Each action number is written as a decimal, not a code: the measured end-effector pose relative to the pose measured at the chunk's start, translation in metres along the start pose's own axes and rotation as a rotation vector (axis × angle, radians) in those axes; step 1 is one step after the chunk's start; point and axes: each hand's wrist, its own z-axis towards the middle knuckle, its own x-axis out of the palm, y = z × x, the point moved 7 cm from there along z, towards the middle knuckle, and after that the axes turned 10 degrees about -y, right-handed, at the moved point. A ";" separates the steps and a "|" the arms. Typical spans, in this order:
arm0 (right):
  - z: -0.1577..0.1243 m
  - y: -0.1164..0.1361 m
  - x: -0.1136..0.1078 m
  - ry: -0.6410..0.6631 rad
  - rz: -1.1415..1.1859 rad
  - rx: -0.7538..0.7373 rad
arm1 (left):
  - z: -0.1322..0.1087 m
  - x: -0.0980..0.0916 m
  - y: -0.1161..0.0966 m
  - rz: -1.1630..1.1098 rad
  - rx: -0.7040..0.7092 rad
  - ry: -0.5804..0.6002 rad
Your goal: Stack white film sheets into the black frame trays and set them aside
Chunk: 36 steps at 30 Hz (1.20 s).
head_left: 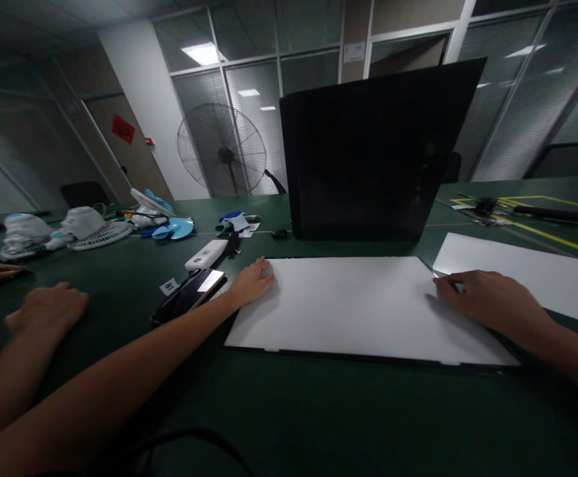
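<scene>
A flat white panel (348, 305) with a thin dark frame lies on the green table in front of me. My left hand (253, 283) is closed at its upper left edge, the fingers over the frame and the thumb toward the white face. At the opposite edge, near the upper right corner, my right hand (490, 301) pinches with thumb and forefinger. A thin, light sliver shows at those fingertips; I cannot make out what it is. Behind the panel stands a large black panel (368, 159), upright and leaning slightly.
Another white sheet (527, 275) lies to the right. Left of my panel are a dark phone (189, 295) and a white device (206, 254). Another person's hand (50, 308) rests farther left. White fan parts (90, 225) and a blue blade (174, 228) lie beyond.
</scene>
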 end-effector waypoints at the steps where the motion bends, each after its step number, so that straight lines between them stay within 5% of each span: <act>1: 0.000 0.001 0.001 -0.003 0.013 -0.008 | 0.000 0.000 -0.001 0.003 0.002 -0.001; 21: 0.014 -0.002 0.011 -0.084 0.025 -0.343 | 0.005 0.008 0.003 0.162 0.040 0.062; 25: 0.030 -0.037 0.026 -0.121 0.021 -0.345 | -0.001 0.004 -0.003 0.198 0.042 0.054; 31: 0.062 -0.126 0.069 0.001 0.026 -0.062 | -0.005 0.000 -0.010 0.209 0.049 0.052; 36: 0.074 -0.142 0.075 0.035 0.048 -0.067 | -0.008 -0.003 -0.012 0.205 0.052 0.056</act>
